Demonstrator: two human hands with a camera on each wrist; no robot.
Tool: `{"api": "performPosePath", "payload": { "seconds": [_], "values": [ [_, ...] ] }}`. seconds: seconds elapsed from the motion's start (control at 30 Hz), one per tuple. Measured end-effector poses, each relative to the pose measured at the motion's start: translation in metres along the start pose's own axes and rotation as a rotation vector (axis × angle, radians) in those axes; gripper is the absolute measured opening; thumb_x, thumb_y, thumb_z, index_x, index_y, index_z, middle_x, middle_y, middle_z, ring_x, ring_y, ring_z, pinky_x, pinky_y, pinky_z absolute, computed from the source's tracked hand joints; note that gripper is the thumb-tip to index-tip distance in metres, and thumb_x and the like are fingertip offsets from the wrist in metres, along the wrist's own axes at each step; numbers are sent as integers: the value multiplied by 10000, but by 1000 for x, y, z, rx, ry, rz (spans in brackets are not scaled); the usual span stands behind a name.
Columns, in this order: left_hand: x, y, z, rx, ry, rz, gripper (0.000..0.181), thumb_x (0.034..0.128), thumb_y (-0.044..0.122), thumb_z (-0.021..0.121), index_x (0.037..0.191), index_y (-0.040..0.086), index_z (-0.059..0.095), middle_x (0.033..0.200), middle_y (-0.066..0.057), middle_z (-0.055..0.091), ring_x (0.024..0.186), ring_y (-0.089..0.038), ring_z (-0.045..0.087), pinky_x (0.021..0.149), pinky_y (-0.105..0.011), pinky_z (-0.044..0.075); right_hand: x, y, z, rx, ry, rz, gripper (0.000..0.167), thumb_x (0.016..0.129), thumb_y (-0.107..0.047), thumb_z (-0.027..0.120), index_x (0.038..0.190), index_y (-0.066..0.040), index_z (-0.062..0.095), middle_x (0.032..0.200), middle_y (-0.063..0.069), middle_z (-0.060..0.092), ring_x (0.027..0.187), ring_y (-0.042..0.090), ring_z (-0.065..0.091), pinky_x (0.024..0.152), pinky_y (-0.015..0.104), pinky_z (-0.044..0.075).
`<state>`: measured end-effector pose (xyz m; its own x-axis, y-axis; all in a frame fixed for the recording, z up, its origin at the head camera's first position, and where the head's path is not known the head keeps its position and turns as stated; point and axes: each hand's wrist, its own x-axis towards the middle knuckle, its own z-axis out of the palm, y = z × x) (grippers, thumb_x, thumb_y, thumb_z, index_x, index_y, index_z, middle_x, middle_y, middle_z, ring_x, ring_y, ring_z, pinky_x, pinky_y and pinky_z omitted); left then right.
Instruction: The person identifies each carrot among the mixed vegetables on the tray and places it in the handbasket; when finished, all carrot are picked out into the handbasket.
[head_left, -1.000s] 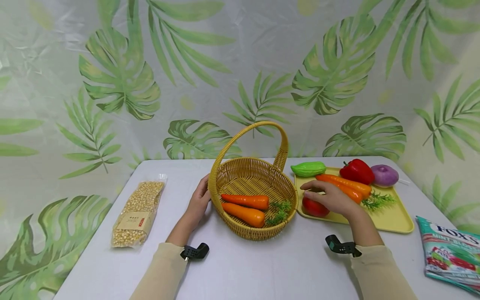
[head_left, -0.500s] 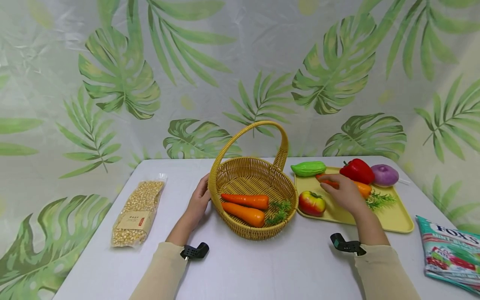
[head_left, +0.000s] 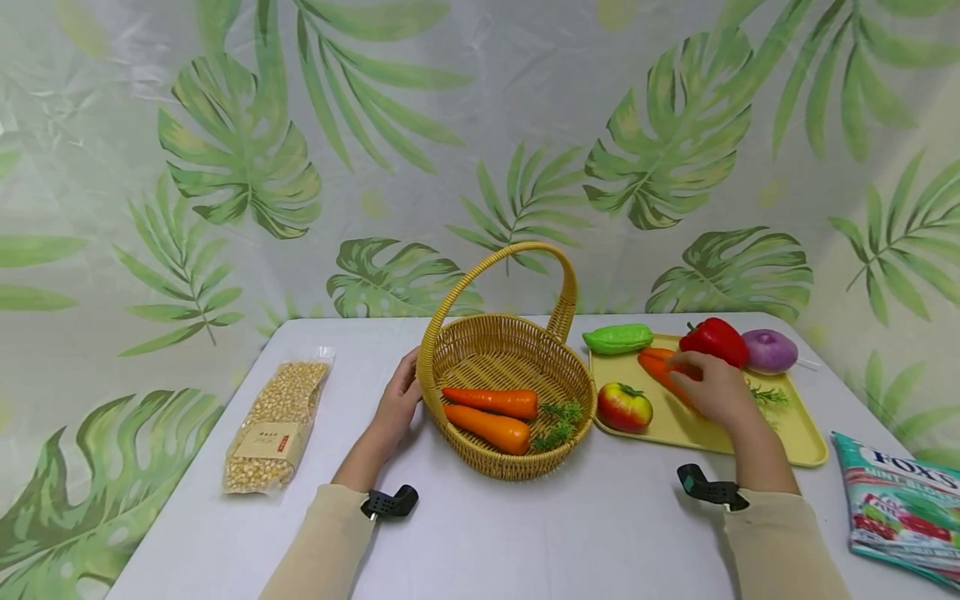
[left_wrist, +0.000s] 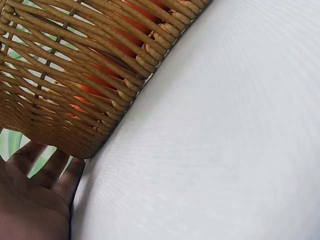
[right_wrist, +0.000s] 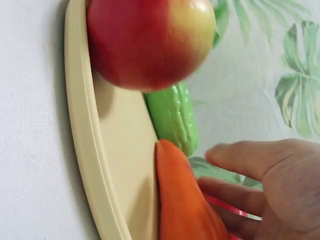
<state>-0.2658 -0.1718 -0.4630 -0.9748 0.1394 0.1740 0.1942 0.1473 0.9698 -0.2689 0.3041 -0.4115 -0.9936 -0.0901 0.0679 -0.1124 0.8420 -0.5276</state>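
In the head view my left hand (head_left: 397, 400) touches the left side of a wicker basket (head_left: 510, 333). Its fingers (left_wrist: 50, 170) reach under the basket's edge in the left wrist view. Two orange carrots (head_left: 491, 403) with green tops lie inside the basket. On the yellow tray (head_left: 802, 433), my right hand (head_left: 716, 387) is over more carrots (head_left: 667, 373), partly hiding them. The right wrist view has its fingers (right_wrist: 235, 195) beside a carrot (right_wrist: 182, 200), with the thumb standing apart from it. A red-yellow apple (head_left: 625, 407) sits at the tray's left edge.
A green bitter melon (head_left: 617, 338), a red bell pepper (head_left: 714, 342) and a purple onion (head_left: 769, 350) are along the tray's back. A bag of corn kernels (head_left: 277, 429) lies at left, a FOX'S candy bag (head_left: 903, 504) at right.
My right hand has moved from the apple rightward to the carrots on the tray, uncovering the apple. The carrots there have shifted slightly. My left hand has stayed at the basket.
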Motion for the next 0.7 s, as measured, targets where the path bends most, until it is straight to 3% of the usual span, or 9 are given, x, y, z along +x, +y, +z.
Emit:
{"api": "performPosePath", "payload": {
  "seconds": [0.13,0.23,0.33,0.43,0.57,0.7],
  "values": [
    [0,-1,0,5,7,9,478,1037,289,465,1506,321,376,1603,40,356,1539,-206,233,1259,-503,189,0,1,-1,-11,-91,-15,430,989,-330,605,1326,-64,593,1391,322,504,1173,487,490,977,672,429],
    [0,-1,0,12,5,-2,480,1040,286,460,1510,316,370,1607,35,351,1540,-208,231,1259,-501,190,-1,2,-1,-18,-139,-41,450,978,-321,624,1356,-81,583,1398,318,502,1094,417,517,880,532,504],
    [1,0,0,12,0,-18,498,1044,269,450,1531,287,349,1623,11,327,1547,-222,212,1262,-501,179,-2,3,-1,-14,-168,-62,468,964,-272,637,1392,-100,559,1422,311,482,1050,374,519,786,388,502],
    [1,1,-1,8,-8,-28,518,1047,246,438,1552,242,324,1639,-22,300,1555,-242,188,1264,-503,165,-3,5,-1,-17,-200,-88,504,937,-199,649,1421,-121,533,1443,299,460,1054,364,511,762,333,481],
    [1,1,-1,8,-11,-31,518,1048,254,438,1552,249,322,1638,-15,301,1555,-236,188,1264,-499,166,-2,7,0,-15,-236,-111,549,911,-137,657,1440,-141,511,1473,292,427,1102,393,486,831,437,515],
    [1,-1,-1,11,-3,-18,493,1044,291,455,1525,308,350,1619,35,330,1546,-205,215,1261,-495,187,-3,5,0,-6,-245,-119,543,904,-119,660,1430,-154,528,1494,298,407,1173,447,468,950,646,472]
  ]
}}
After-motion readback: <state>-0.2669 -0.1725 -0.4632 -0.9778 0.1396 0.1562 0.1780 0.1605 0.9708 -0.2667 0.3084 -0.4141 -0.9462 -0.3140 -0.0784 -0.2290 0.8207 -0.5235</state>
